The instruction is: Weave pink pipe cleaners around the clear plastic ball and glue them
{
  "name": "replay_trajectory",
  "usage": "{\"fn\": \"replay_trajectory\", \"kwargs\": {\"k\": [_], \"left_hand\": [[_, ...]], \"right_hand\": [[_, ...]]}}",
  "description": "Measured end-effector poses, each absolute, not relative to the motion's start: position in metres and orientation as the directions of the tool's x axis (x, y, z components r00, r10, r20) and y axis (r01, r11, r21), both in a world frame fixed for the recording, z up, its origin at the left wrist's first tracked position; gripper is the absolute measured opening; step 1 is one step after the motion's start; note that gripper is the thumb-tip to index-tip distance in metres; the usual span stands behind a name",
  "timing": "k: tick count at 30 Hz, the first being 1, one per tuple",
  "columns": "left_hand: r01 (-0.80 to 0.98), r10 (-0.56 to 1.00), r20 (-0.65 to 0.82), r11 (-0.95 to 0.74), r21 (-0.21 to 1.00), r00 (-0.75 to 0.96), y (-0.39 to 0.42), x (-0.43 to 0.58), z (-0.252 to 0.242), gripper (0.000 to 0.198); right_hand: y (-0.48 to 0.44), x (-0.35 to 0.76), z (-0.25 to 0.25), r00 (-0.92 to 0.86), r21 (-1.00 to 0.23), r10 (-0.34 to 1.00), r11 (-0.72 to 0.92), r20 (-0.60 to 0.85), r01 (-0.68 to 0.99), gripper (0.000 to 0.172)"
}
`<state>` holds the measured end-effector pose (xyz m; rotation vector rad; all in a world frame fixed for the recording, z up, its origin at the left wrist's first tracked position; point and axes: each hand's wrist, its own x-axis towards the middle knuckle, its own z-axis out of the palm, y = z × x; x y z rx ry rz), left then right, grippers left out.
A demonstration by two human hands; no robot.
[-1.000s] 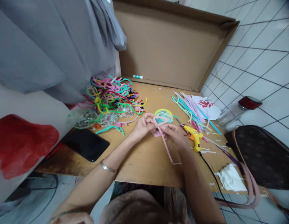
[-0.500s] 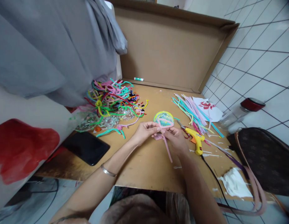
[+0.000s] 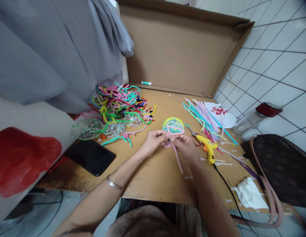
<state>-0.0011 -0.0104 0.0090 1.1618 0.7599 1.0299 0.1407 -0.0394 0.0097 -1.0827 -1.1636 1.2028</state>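
Both my hands pinch a pink pipe cleaner (image 3: pixel 178 159) bent into a loop at its upper part, with a straight tail hanging down toward the table's front. My left hand (image 3: pixel 154 140) grips the loop's lower left side, fingers closed. My right hand (image 3: pixel 185 144) closes on the crossing from the right. The fingertips partly hide that crossing. Just beyond the loop lies a round yellow-rimmed piece (image 3: pixel 173 120) with a blue-green patterned middle. A yellow glue gun (image 3: pixel 207 146) rests to the right of my right hand.
A tangled heap of coloured pipe cleaners (image 3: pixel 118 102) lies left, a straight bundle (image 3: pixel 204 115) right. A black phone (image 3: pixel 92 157), crumpled tissue (image 3: pixel 250 193), clear bottle (image 3: pixel 250 120) and brown bag (image 3: pixel 281 168) surround the work area. A cardboard wall (image 3: pixel 177 52) stands behind.
My fingers have shifted slightly at the crossing of the pink pipe cleaner, and its loop looks a little flatter. Both hands keep their hold; the things around have stayed put.
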Motion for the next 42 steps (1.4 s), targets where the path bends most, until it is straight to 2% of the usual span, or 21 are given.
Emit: {"fn": "replay_trajectory", "kwargs": {"k": [11, 16, 21, 28, 34, 38, 40, 42], "left_hand": [[-0.252, 0.951, 0.045, 0.035, 0.967, 0.306, -0.012, 0.001, 0.012, 0.03], [-0.196, 0.977, 0.072, -0.031, 0.98, 0.203, -0.014, 0.003, 0.009, 0.022], [-0.179, 0.985, 0.078, -0.049, 0.983, 0.156, -0.013, 0.003, 0.007, 0.017], [-0.231, 0.972, 0.044, 0.011, 0.973, 0.229, -0.018, 0.004, 0.015, 0.016], [-0.239, 0.965, 0.074, -0.012, 0.971, 0.253, -0.017, 0.003, 0.011, 0.021], [-0.307, 0.982, 0.144, -0.101, 0.946, 0.121, -0.011, -0.003, 0.009, 0.018], [-0.255, 0.983, 0.172, -0.151, 0.955, 0.061, -0.01, -0.004, 0.01, 0.017], [-0.179, 0.982, 0.126, -0.1, 0.979, 0.144, -0.012, -0.002, 0.011, 0.018]], "right_hand": [[-0.039, 0.142, 0.012, -0.006, -0.999, 0.999, 0.033, 0.034, -0.038, 0.022], [-0.04, 0.142, 0.013, -0.016, -0.999, 0.999, 0.031, 0.032, -0.024, 0.024], [-0.035, 0.149, 0.005, 0.105, -0.988, 0.991, 0.096, 0.084, -0.119, 0.035], [-0.036, 0.144, 0.009, 0.223, -0.951, 0.969, 0.164, 0.106, -0.261, 0.034], [-0.034, 0.14, 0.009, 0.302, -0.953, 0.943, 0.21, 0.139, -0.219, 0.033], [-0.03, 0.157, 0.008, 0.406, -0.934, 0.905, 0.249, 0.13, -0.257, 0.032], [-0.029, 0.164, 0.009, 0.422, -0.933, 0.892, 0.277, 0.162, -0.229, 0.031], [-0.031, 0.164, 0.011, 0.4, -0.934, 0.9, 0.279, 0.174, -0.223, 0.031]]}}
